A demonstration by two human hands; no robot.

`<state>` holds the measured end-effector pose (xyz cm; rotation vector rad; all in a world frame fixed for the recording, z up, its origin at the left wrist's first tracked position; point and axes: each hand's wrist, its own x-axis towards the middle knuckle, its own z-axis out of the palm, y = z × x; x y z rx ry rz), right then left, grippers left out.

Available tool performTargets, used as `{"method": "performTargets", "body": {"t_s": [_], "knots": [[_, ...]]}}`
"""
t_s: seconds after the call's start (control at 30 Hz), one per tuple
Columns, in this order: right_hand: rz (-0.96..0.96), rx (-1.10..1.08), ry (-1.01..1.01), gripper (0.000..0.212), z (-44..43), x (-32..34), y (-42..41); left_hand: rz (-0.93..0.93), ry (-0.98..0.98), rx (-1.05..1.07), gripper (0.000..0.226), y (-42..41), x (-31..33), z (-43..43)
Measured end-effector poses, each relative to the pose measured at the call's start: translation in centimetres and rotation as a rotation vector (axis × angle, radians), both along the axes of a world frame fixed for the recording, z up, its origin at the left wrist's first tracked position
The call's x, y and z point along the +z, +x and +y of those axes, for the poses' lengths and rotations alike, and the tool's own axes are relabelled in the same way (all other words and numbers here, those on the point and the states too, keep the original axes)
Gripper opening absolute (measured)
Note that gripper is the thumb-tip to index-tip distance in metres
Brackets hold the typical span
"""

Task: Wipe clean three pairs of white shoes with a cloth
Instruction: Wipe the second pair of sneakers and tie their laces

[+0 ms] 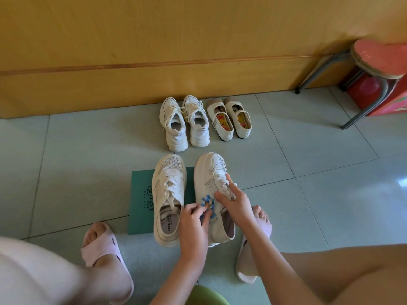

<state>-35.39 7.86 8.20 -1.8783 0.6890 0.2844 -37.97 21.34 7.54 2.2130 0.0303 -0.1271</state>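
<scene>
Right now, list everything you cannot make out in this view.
All in the head view:
Cloth: bunched in the grip of the left hand, so its size and shape are hidden.
Sneaker being wiped: the right hand and left hand cover its middle.
Green card: print partly under the other sneaker.
Stool: cut off by the right edge.
Dirt on the shoes: too small to tell.

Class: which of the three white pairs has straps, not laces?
The strap flats at the far right by the wall. The chunky sneakers beside them and the near mesh sneakers both lace up.
</scene>
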Motion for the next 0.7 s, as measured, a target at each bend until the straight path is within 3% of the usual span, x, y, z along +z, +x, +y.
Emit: {"method": "performTargets", "body": {"t_s": [0.27,0.7], "knots": [[0.022,0.047,-0.055,0.069,0.7,0.3,0.4,0.001,0.02,-0.075,0.019,-2.5,0.3,0.5],[0.034,0.091,-0.104,0.07,1.3,1.0,0.5,0.232,-0.091,0.017,0.021,-5.8,1.0,1.3]]}}
